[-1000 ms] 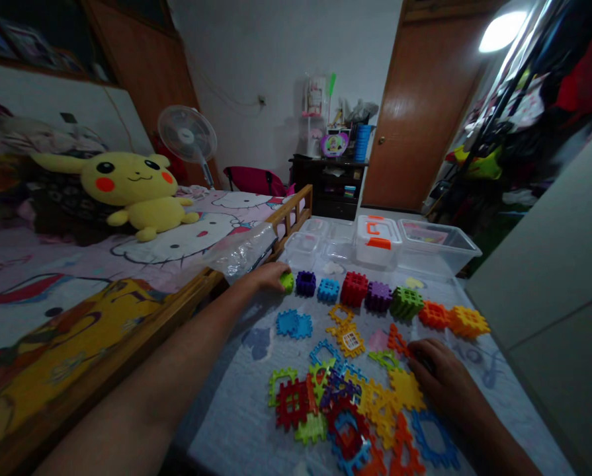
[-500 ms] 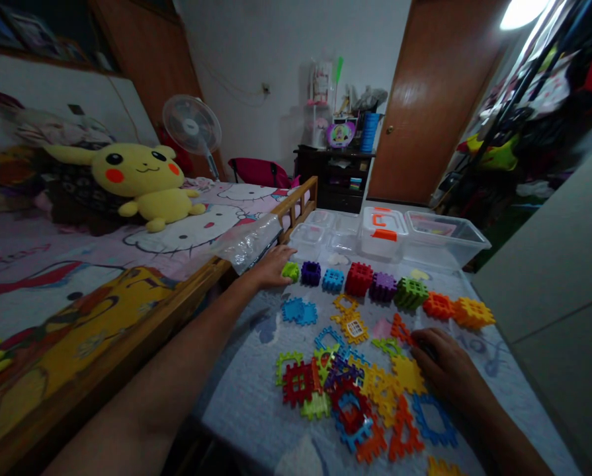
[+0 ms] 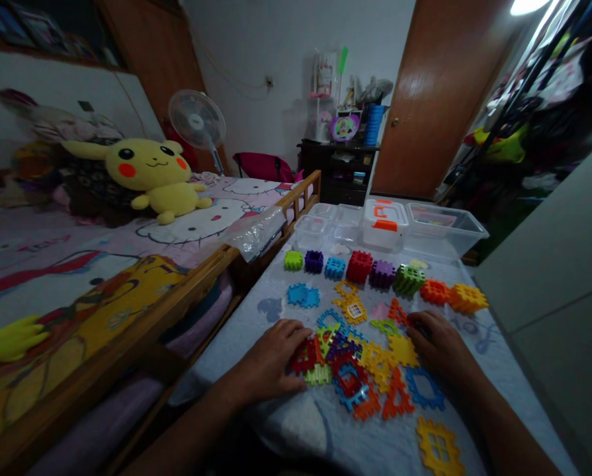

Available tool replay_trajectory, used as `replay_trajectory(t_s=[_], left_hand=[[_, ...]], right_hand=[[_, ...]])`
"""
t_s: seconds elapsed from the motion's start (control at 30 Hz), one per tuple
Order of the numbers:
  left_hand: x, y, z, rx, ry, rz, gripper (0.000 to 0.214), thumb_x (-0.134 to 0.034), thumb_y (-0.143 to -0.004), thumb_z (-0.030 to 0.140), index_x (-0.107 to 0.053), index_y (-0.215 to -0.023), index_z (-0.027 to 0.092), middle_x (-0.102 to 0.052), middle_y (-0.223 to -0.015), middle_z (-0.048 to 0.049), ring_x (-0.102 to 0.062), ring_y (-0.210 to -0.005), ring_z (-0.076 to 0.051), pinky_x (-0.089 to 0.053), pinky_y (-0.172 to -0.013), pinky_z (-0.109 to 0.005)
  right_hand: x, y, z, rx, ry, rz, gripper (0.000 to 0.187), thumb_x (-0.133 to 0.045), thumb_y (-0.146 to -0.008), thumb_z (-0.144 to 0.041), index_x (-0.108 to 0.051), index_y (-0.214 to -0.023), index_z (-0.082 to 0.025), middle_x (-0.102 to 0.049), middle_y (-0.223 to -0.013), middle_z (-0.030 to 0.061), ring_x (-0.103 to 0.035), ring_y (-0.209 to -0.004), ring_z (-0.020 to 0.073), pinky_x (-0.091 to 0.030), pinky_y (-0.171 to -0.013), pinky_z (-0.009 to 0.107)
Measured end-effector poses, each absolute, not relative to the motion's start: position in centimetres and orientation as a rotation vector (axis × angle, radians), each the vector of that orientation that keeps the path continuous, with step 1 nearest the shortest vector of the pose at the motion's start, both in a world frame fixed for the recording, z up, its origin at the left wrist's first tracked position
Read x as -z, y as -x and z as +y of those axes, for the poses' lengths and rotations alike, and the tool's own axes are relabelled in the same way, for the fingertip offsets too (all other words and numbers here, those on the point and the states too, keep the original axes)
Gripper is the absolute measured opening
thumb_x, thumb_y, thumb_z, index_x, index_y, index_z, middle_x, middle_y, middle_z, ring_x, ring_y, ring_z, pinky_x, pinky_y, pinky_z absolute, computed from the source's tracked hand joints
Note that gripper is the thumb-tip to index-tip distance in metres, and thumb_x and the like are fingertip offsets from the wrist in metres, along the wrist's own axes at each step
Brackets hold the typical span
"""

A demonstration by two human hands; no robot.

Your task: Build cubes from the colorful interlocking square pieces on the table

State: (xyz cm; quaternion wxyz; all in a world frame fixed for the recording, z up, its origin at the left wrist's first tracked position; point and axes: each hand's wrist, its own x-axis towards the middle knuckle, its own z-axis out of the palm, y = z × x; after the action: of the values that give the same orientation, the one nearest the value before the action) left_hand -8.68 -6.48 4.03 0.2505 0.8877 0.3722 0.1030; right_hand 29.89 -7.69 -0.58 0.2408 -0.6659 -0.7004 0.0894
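Note:
A loose pile of flat, notched plastic building tiles lies on the cloth-covered table. At the pile's left edge is my left hand (image 3: 280, 357), thumb and fingers apart, beside a red window tile (image 3: 306, 356) it partly covers. To the right of the pile rests my right hand (image 3: 433, 336), fingers loosely bent, fingertips by a red-orange triangular tile (image 3: 397, 311); I see no firm grip. Below it lies a blue square frame tile (image 3: 425, 389). Behind the pile runs a row of assembled cubes, from a lime green cube (image 3: 294, 260) to a yellow-orange block (image 3: 468, 298).
Clear plastic boxes, one a lidded box (image 3: 385, 225) with orange latches, stand at the table's far end. A wooden bed rail (image 3: 211, 268) borders the left side, with a plastic bag (image 3: 256, 231) over it. A yellow plush toy (image 3: 151, 175) sits on the bed.
My left hand has left the lime green cube and come back toward me to the pile's left edge. The lime green cube now stands free in the row. My right hand stays near the triangular tile.

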Motion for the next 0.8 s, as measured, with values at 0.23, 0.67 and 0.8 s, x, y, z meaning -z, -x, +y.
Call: replay_trajectory(t_s=[0.23, 0.67, 0.8], left_hand=[[-3.8, 8.6, -5.6, -0.401, -2.400, 1.066, 0.063, -0.073, -0.070, 0.020, -0.051, -0.129, 0.020, -0.059, -0.126, -0.0096, -0.051, -0.118, -0.027, -0.039, -0.104, -0.045], [-2.7, 6.6, -2.1, -0.647, -2.467, 1.228, 0.044, -0.071, -0.081, 0.027, -0.057, -0.121, 0.021, -0.054, -0.131, -0.0120, -0.048, -0.124, -0.029, -0.037, -0.105, -0.046], [-3.2, 7.8, -4.2, -0.507, -2.423, 1.247, 0.020, -0.062, -0.086, 0.028, -0.060, -0.105, 0.021, -0.061, -0.110, -0.0074, -0.055, -0.107, -0.024, -0.043, -0.096, -0.041]], right_hand=[[0.7, -29.9, -7.7, -0.246, 1.819, -1.910, 0.028, -0.049, -0.084, -0.037, -0.068, -0.093, -0.018, -0.067, -0.098, 0.0121, -0.063, -0.091, 0.0258, -0.050, -0.084, 0.040], [0.7, -30.0, -7.7, -0.239, 1.807, -1.931, 0.027, -0.049, -0.084, -0.035, -0.067, -0.095, -0.018, -0.066, -0.097, 0.0113, -0.062, -0.090, 0.0250, -0.050, -0.084, 0.039], [0.6, -29.9, -7.7, -0.230, 1.810, -1.940, 0.026, -0.049, -0.085, -0.034, -0.067, -0.094, -0.019, -0.067, -0.098, 0.0108, -0.062, -0.092, 0.0251, -0.050, -0.085, 0.039]])
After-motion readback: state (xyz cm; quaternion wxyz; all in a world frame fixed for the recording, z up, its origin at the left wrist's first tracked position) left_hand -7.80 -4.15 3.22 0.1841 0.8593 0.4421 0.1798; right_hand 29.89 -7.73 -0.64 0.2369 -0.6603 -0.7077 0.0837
